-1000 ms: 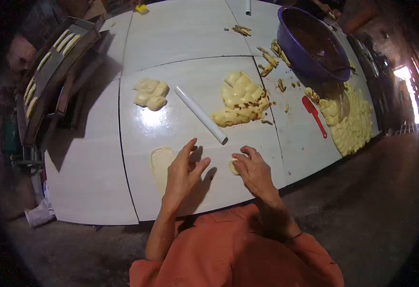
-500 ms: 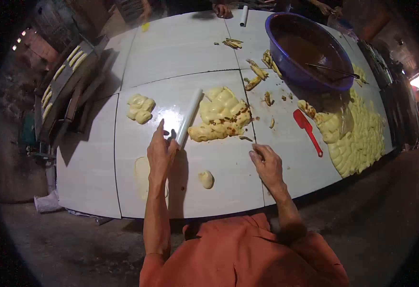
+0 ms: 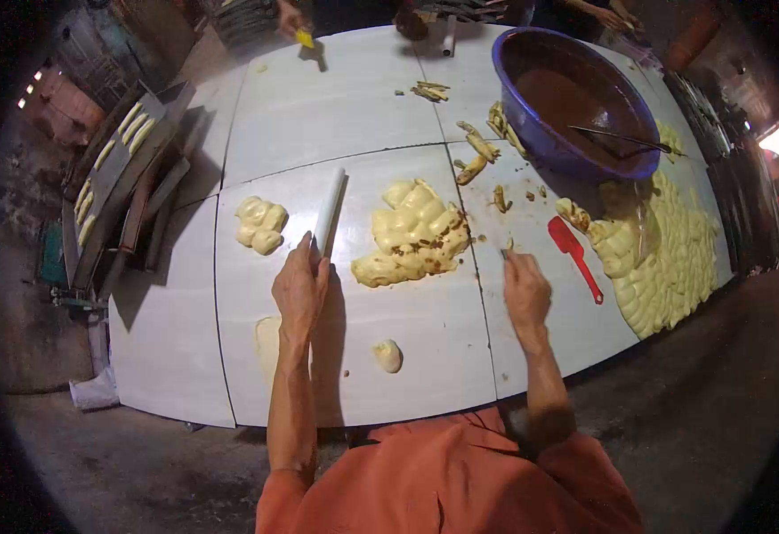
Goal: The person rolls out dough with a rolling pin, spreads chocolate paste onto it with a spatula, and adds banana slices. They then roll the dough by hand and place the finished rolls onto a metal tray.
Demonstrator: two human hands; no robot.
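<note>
My left hand [image 3: 298,289] is closed round the near end of a smooth white rolling pin [image 3: 328,209], which points away from me over the table. My right hand [image 3: 526,289] is pinched, with a small dark sliver at its fingertips, right beside a pale dough scrap [image 3: 509,244]. Between the hands lies a mound of yellow dough [image 3: 411,233] streaked with brown filling. A small dough ball [image 3: 387,356] sits nearer to me. Flattened dough [image 3: 267,345] is partly hidden behind my left forearm, and a lumpy dough piece [image 3: 261,224] lies farther left.
A purple basin [image 3: 532,125] of brown filling with a long-handled utensil stands at the back right. A red spatula [image 3: 575,254] lies beside a large dough sheet [image 3: 674,258]. Trays [image 3: 122,160] with dough strips stand left. Across the table, another person's hand [image 3: 293,18] holds something yellow.
My left hand has moved the rolling pin leftward, off the dough mound's edge. My right hand has shifted right and closed; the dark sliver by the mound is gone from its spot.
</note>
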